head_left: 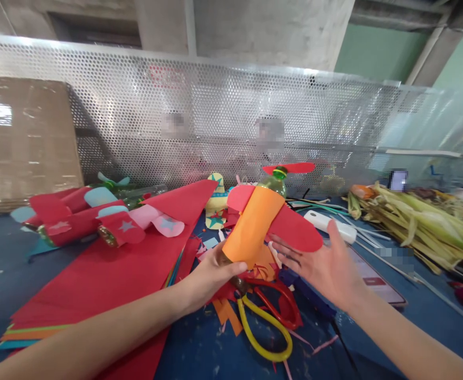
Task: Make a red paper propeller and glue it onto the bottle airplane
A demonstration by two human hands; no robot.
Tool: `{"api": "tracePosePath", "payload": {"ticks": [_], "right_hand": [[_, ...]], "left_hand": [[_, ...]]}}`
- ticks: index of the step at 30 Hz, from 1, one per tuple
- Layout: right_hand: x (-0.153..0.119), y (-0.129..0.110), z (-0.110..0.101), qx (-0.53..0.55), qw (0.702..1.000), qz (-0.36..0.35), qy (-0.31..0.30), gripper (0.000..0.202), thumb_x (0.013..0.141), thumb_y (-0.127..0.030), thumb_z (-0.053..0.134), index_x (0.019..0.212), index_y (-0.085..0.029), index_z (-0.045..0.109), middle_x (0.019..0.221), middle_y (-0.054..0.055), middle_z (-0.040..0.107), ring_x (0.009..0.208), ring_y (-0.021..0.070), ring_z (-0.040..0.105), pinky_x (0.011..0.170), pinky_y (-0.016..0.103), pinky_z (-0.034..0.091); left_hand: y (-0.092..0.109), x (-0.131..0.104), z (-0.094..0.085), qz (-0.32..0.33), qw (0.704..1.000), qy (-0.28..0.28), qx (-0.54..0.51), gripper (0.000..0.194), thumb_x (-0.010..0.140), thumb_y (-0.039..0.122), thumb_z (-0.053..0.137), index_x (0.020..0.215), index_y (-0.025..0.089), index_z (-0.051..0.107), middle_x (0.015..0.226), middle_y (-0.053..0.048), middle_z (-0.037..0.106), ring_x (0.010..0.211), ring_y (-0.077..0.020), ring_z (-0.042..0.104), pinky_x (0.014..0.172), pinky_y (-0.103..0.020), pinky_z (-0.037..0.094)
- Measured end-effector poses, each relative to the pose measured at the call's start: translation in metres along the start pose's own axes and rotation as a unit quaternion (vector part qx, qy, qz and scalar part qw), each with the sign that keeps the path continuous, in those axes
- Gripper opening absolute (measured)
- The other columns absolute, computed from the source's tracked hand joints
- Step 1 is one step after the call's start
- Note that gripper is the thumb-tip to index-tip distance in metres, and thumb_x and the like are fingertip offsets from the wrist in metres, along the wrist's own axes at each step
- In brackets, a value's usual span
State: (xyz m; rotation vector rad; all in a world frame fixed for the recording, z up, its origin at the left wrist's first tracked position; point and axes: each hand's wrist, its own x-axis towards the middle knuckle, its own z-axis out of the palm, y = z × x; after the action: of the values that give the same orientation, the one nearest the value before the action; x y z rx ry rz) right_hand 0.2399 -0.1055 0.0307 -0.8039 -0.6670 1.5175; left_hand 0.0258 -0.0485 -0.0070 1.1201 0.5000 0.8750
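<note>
A toy plane [255,224] made from a green plastic bottle is wrapped in orange paper, with red paper wings and a red propeller at the bottle cap. Its tail end is gripped by my left hand [211,277], so the plane tilts up and away to the right. My right hand [326,264] is open just under the right wing, fingers spread; whether the fingertips touch the wing I cannot tell. Below the plane lie scissors [265,343] with one yellow and one red handle, among orange and red paper scraps [225,311].
Red paper sheets [108,279] are stacked at left, near finished paper-covered bottle planes [84,216]. A glue gun [306,290], a phone [377,279], a white device [330,224] and corn husks [409,227] lie to the right. A perforated metal screen [231,121] stands behind.
</note>
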Motion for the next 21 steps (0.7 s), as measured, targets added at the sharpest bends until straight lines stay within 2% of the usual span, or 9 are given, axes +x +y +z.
{"api": "tracePosePath", "payload": {"ticks": [3, 5, 7, 9, 11, 16, 18, 21], "right_hand": [[0.0, 0.01, -0.002, -0.021, 1.0, 0.001, -0.022, 0.071, 0.074, -0.078, 0.047, 0.107, -0.018, 0.067, 0.114, 0.013, 0.069, 0.11, 0.025, 0.062, 0.096, 0.035, 0.047], [0.0, 0.017, -0.002, -0.093, 0.994, -0.031, -0.04, 0.059, 0.071, -0.068, 0.063, 0.106, -0.021, 0.066, 0.116, 0.011, 0.069, 0.112, 0.025, 0.061, 0.102, 0.039, 0.043], [-0.002, 0.023, 0.0, -0.175, 0.979, -0.075, -0.078, 0.053, 0.071, -0.056, 0.072, 0.113, -0.024, 0.063, 0.122, 0.009, 0.065, 0.117, 0.0252, 0.057, 0.106, 0.044, 0.038], [-0.006, 0.027, 0.005, -0.216, 0.963, -0.098, -0.127, 0.053, 0.074, -0.051, 0.072, 0.12, -0.025, 0.061, 0.131, 0.009, 0.06, 0.123, 0.0263, 0.052, 0.108, 0.047, 0.035], [-0.01, 0.031, 0.01, -0.214, 0.959, -0.095, -0.157, 0.054, 0.076, -0.051, 0.07, 0.122, -0.024, 0.06, 0.133, 0.009, 0.057, 0.125, 0.0278, 0.049, 0.108, 0.047, 0.035], [-0.017, 0.042, 0.014, -0.146, 0.983, -0.081, -0.079, 0.059, 0.072, -0.041, 0.077, 0.124, -0.022, 0.059, 0.123, 0.009, 0.065, 0.119, 0.0275, 0.055, 0.104, 0.045, 0.041], [-0.017, 0.043, 0.013, -0.137, 0.986, -0.078, -0.059, 0.058, 0.071, -0.039, 0.078, 0.123, -0.022, 0.061, 0.122, 0.009, 0.065, 0.118, 0.0269, 0.056, 0.103, 0.043, 0.043], [-0.015, 0.041, 0.01, -0.167, 0.981, -0.079, -0.057, 0.051, 0.069, -0.04, 0.079, 0.114, -0.021, 0.066, 0.118, 0.009, 0.068, 0.114, 0.0274, 0.06, 0.1, 0.043, 0.046]], "left_hand": [[0.002, -0.001, 0.002, 0.007, 1.0, 0.001, -0.02, 0.062, 0.064, 0.027, 0.083, 0.118, 0.018, 0.054, 0.124, -0.014, 0.061, 0.119, -0.0306, 0.053, 0.101, -0.043, 0.042], [0.003, -0.003, 0.003, 0.005, 1.0, 0.006, -0.015, 0.063, 0.064, 0.025, 0.083, 0.118, 0.02, 0.051, 0.125, -0.013, 0.06, 0.121, -0.03, 0.052, 0.101, -0.042, 0.041], [0.002, -0.006, 0.006, -0.001, 1.0, 0.0, -0.007, 0.066, 0.063, 0.022, 0.084, 0.119, 0.022, 0.049, 0.126, -0.012, 0.059, 0.121, -0.0288, 0.052, 0.1, -0.04, 0.042], [-0.002, -0.009, 0.008, -0.01, 1.0, -0.028, 0.0, 0.07, 0.061, 0.018, 0.085, 0.119, 0.023, 0.046, 0.124, -0.01, 0.059, 0.12, -0.0279, 0.053, 0.098, -0.039, 0.043], [-0.008, -0.013, 0.01, -0.017, 0.998, -0.064, 0.001, 0.072, 0.059, 0.016, 0.085, 0.118, 0.024, 0.044, 0.122, -0.008, 0.059, 0.118, -0.0274, 0.054, 0.096, -0.038, 0.044], [-0.017, -0.022, 0.016, -0.051, 0.994, -0.095, -0.016, 0.077, 0.058, 0.018, 0.086, 0.118, 0.026, 0.038, 0.124, -0.008, 0.054, 0.121, -0.0284, 0.051, 0.094, -0.038, 0.045], [-0.013, -0.023, 0.017, -0.053, 0.993, -0.099, -0.025, 0.083, 0.055, 0.022, 0.087, 0.12, 0.026, 0.036, 0.129, -0.011, 0.051, 0.124, -0.0302, 0.049, 0.098, -0.04, 0.043], [-0.004, -0.023, 0.017, -0.049, 0.996, -0.076, -0.003, 0.089, 0.057, 0.035, 0.086, 0.128, 0.027, 0.033, 0.133, -0.013, 0.047, 0.125, -0.0323, 0.047, 0.102, -0.044, 0.038]]}}
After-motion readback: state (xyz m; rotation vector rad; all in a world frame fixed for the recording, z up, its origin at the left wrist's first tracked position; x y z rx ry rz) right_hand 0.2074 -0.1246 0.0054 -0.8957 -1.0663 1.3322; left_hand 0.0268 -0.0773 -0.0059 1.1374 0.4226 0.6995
